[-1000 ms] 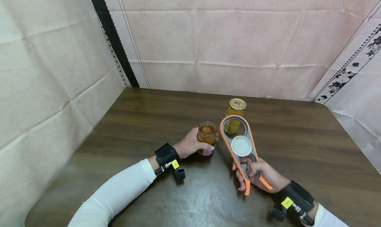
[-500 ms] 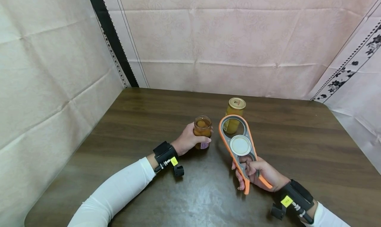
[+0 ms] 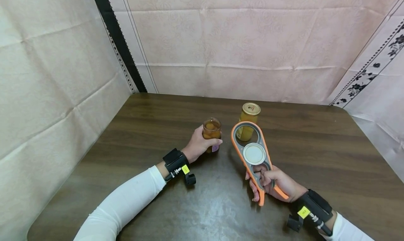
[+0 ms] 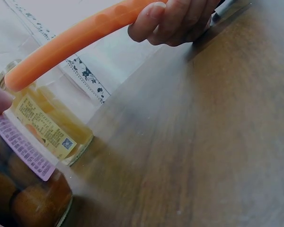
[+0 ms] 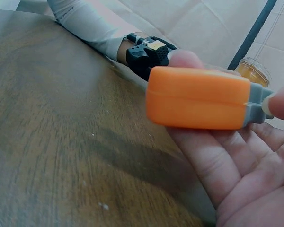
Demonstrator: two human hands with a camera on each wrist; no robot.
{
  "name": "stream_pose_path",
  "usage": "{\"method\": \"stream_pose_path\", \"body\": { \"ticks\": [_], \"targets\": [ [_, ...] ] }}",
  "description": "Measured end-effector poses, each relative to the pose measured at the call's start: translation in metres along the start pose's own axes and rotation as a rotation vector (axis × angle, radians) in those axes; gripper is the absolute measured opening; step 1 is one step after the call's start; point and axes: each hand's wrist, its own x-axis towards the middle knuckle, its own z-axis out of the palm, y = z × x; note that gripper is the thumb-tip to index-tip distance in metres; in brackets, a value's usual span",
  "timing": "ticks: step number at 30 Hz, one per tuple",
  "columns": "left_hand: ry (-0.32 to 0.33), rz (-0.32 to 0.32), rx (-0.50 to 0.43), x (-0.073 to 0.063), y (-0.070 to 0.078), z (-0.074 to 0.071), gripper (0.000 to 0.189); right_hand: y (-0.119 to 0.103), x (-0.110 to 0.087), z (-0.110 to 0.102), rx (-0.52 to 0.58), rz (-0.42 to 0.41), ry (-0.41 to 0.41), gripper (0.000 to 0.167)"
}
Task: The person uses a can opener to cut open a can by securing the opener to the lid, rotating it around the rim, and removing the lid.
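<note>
While the left hand (image 3: 198, 143) grips a cylindrical glass jar (image 3: 211, 130), the right hand (image 3: 278, 185) holds a looped, orange-rimmed opener (image 5: 199, 98).

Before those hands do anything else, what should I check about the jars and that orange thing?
1. Left hand gripping the open jar: ok, fingers and thumb are around it.
2. Right hand holding the orange opener: ok.
3. White lid off the jar and lodged in the opener: ok.
4. Second jar opened too: not ok, its gold lid is on.
5. Open jar resting on the table: cannot tell from these views.
</note>
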Motion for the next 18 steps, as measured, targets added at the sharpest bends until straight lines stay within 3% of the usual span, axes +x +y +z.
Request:
{"method": "stream_pose_path", "body": {
  "ticks": [5,18],
  "targets": [
    [0.067,0.015,-0.020,0.003,-0.002,-0.001,0.051,-0.001,0.001,0.001,-0.004,0.003,0.000,0.049],
    [0.160,0.010,0.001,0.013,-0.003,-0.002,0.056,0.001,0.002,0.000,-0.034,0.004,0.004,0.048]
  ]
}}
